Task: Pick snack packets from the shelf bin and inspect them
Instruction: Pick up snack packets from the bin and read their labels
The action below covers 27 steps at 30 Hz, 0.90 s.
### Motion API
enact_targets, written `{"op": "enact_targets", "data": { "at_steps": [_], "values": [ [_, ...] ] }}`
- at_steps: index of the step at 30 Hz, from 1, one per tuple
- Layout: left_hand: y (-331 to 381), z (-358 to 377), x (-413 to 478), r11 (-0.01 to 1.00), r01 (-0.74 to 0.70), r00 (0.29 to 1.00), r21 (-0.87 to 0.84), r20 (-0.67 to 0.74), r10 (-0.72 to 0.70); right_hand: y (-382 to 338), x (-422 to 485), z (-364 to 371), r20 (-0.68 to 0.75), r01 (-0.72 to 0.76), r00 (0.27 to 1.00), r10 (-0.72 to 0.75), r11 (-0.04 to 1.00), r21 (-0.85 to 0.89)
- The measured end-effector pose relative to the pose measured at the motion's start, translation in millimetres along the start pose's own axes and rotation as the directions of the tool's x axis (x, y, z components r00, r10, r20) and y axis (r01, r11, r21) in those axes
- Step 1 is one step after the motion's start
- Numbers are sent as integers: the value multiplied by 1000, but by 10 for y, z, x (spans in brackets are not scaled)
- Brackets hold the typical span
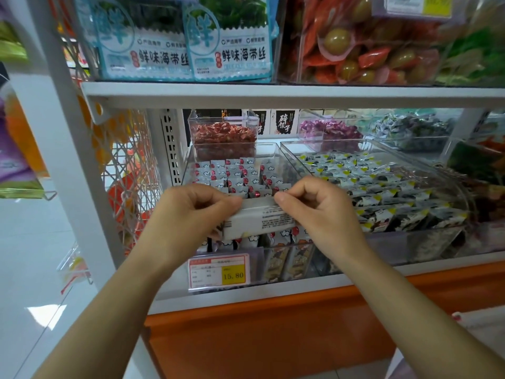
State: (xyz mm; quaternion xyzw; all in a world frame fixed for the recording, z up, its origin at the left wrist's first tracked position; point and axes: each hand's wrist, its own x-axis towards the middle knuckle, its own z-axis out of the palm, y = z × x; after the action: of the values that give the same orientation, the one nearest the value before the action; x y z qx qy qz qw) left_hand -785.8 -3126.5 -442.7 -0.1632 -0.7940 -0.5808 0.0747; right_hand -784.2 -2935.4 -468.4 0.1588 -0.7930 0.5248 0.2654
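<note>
A small white snack packet (259, 221) with printed text on its back is held level in front of the clear shelf bin (273, 151). My left hand (191, 212) pinches its left end and my right hand (319, 209) pinches its right end, fingers curled. Behind and below it, the bin holds several matching white packets (232, 173) with red and cloud marks, standing in rows. The packet's left and right ends are hidden under my fingers.
A second clear bin (314, 157) to the right holds yellow-and-black packets. A small box of red sweets (222, 135) sits at the back. A price tag (218, 272) reading 15.80 hangs on the shelf front. The upper shelf (273, 91) overhangs closely; an orange base panel lies below.
</note>
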Motion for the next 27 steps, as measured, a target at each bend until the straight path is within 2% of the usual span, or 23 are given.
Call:
{"op": "enact_targets", "data": {
  "at_steps": [10,13,16,19,23,25,27],
  "values": [
    [-30,-77,15,1000,-8,999,21,32,8,2,-2,19,14,-51,999,50,998,44],
    [-43,-60,7,999,-42,998,35,52,40,27,-7,28,-43,-66,997,67,997,45],
    [-79,-26,-4,990,-68,991,125,127,52,52,-6,28,-121,-90,988,93,995,33],
    [-106,22,-8,981,-106,986,163,145,82,72,10,0,-126,-183,971,203,971,151],
    [-132,42,-6,977,-134,986,164,118,116,52,21,-15,-51,-304,934,354,861,408],
    [-161,59,12,972,-142,989,187,74,130,42,19,-11,-39,-289,935,352,823,490],
    [-194,66,40,971,-140,990,193,22,138,25,14,0,15,-246,960,281,810,532]
  ]
}}
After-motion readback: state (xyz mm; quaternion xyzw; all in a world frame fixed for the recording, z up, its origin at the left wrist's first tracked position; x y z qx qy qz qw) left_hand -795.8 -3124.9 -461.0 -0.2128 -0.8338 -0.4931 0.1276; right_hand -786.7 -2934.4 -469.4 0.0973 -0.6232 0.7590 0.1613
